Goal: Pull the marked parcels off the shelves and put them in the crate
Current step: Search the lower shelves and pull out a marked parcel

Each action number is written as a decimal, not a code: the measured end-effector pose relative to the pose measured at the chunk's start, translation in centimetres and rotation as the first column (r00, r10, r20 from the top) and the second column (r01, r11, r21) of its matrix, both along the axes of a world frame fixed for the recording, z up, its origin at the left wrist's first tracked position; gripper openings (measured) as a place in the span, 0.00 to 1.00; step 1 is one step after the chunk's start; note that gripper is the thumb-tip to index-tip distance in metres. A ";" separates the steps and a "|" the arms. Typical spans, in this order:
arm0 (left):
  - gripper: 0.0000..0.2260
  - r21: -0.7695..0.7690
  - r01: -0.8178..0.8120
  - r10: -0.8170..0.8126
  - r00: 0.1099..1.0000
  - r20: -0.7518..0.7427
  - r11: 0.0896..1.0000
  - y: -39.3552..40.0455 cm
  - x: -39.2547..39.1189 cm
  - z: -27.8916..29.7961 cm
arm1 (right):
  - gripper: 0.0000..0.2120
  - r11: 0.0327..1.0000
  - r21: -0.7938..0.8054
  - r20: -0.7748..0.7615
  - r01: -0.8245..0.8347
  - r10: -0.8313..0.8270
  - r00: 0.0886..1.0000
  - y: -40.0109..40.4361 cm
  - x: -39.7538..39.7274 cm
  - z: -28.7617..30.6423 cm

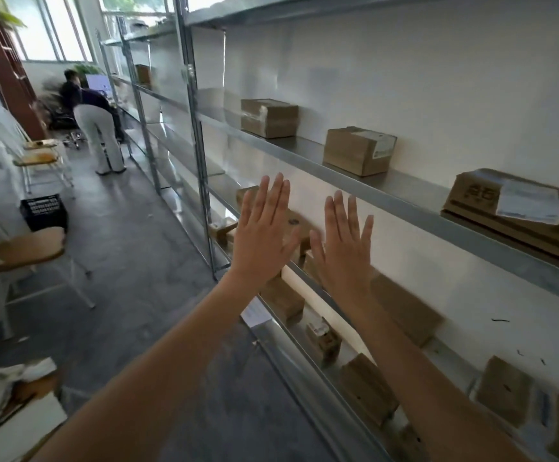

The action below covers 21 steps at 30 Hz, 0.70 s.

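My left hand (264,231) and my right hand (344,241) are both raised in front of the metal shelves (338,168), fingers straight and spread, holding nothing. Three brown cardboard parcels stand on the shelf above them: a taped one (269,117), a labelled one (358,150) and a long flat one with a white label (518,215). Behind my hands, on the shelf below, sits a parcel with a dark round mark (296,225), partly hidden. Further parcels (368,388) lie on the lower shelves. A black crate (43,211) stands on the floor to the left.
A person (94,121) bends over at the far end of the aisle. Chairs with wooden seats (27,248) line the left wall. A white bag (1,391) lies at the bottom left. The grey floor aisle runs between the chairs and the shelves.
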<state>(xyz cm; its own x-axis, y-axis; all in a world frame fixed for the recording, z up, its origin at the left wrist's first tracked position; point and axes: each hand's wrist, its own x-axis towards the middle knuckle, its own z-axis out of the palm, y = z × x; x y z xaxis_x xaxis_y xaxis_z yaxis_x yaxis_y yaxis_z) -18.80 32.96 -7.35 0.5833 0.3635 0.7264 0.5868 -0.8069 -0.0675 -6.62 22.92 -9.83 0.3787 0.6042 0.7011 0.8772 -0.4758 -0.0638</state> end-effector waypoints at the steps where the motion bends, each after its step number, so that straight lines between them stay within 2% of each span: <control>1: 0.31 -0.004 -0.018 0.018 1.000 0.001 1.000 1.6 0.3 -0.4 | 0.29 1.000 0.000 -0.003 -0.013 0.013 1.000 1.4 0.4 -0.2; 10: 0.32 -0.049 -0.136 0.136 0.991 -0.012 0.989 14.5 4.8 -2.4 | 0.28 0.987 0.031 -0.014 -0.158 0.158 0.987 15.2 5.9 -0.9; 13: 0.32 -0.074 -0.181 0.179 0.983 -0.033 0.981 18.7 5.8 -2.7 | 0.28 0.971 0.003 -0.034 -0.237 0.237 0.971 19.8 7.2 -0.7; 17: 0.31 -0.093 -0.228 0.223 0.973 -0.059 0.969 23.4 6.8 -3.5 | 0.34 0.945 -0.059 -0.044 -0.321 0.318 0.947 25.4 8.3 -0.9; 21: 0.32 -0.106 -0.250 0.242 0.967 -0.085 0.962 28.5 7.3 -4.4 | 0.31 0.936 -0.065 -0.037 -0.346 0.344 0.938 31.4 9.3 -1.7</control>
<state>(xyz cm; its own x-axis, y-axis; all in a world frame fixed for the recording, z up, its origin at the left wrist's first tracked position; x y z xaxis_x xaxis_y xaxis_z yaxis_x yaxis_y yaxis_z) -11.51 61.47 -11.75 0.5134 0.5808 0.6317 0.7655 -0.6427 -0.0311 2.63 54.27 -11.48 0.1550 0.7478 0.6456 0.9868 -0.1483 -0.0651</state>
